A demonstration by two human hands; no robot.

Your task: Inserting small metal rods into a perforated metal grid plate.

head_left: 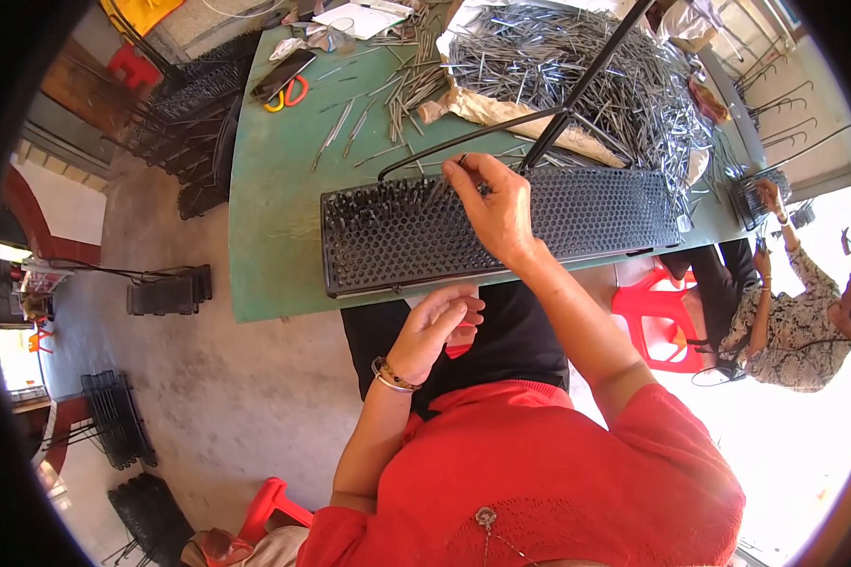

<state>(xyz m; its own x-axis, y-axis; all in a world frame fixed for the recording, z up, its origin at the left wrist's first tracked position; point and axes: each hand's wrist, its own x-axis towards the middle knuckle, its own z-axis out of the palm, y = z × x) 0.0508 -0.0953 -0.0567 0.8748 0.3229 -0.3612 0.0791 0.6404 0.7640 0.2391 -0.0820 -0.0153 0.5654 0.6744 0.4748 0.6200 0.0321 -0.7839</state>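
Note:
A long black tray full of round holes (577, 222) lies along the table's near edge. Short dark rods stand upright in the holes at its left end. Over the tray's middle, my right hand (496, 203) has thumb and forefinger pinched together, close to the back row of holes. Whatever sits in that pinch is too small to make out. Lower down, just in front of the table edge and above my lap, my left hand (430, 331) is loosely closed with its fingers curled; what they hold, if anything, is hidden.
A large heap of thin metal rods (577, 66) on brown paper covers the table's far right. Loose rods, a phone (284, 74) and scissors (288, 94) lie on the green tabletop (274, 189). A black metal frame (548, 123) rises behind the tray. At right, another person (785, 321) works beside a red stool (657, 321).

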